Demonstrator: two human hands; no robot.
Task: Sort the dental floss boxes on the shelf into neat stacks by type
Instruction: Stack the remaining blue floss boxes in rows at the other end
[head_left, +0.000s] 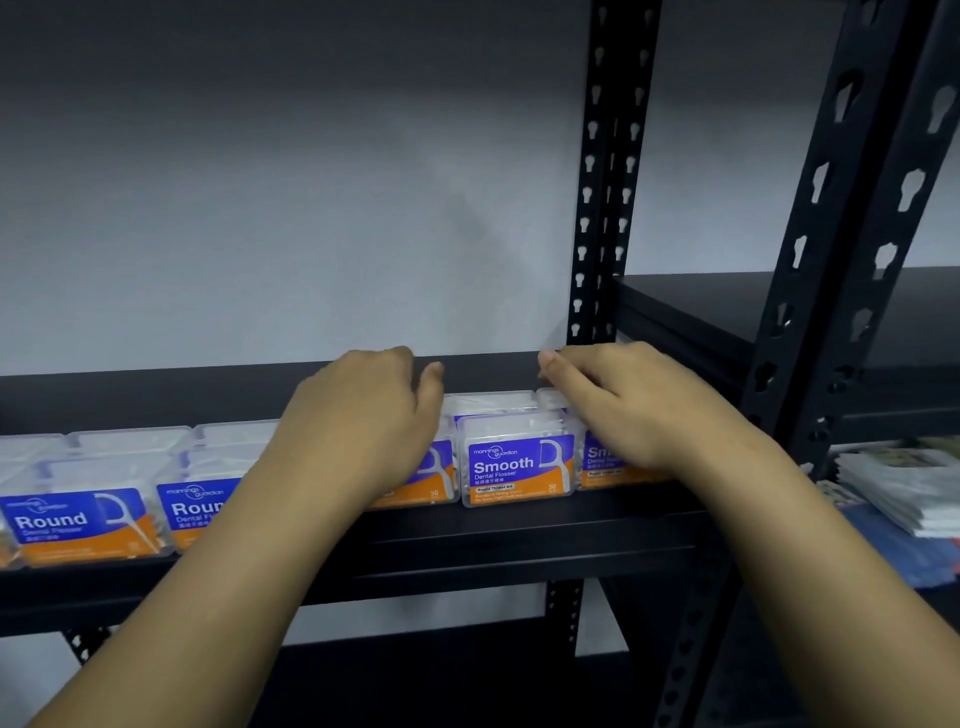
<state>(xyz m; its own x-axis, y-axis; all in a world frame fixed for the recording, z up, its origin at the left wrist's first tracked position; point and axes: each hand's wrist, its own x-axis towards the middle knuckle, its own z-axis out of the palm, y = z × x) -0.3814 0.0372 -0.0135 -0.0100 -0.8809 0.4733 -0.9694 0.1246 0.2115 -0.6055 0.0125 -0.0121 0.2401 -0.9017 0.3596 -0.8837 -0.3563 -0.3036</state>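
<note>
Clear floss boxes with blue and orange labels stand in a row on the black shelf (519, 525). Two "Round" boxes (78, 525) (195, 506) are at the left, with more clear boxes stacked behind them. A "Smooth" box (514, 467) stands in the middle, between my hands. My left hand (363, 410) lies over the Smooth box (415, 483) to its left, fingers curled down behind it and thumb out. My right hand (618, 400) covers the Smooth box (605, 462) at the right end, fingers curled over its top.
A black slotted upright (602, 208) rises just behind my right hand. A second black rack (841, 234) stands at the right. Its lower shelf holds a stack of white packets (904, 488) and blue ones (904, 556). A grey wall backs the shelf.
</note>
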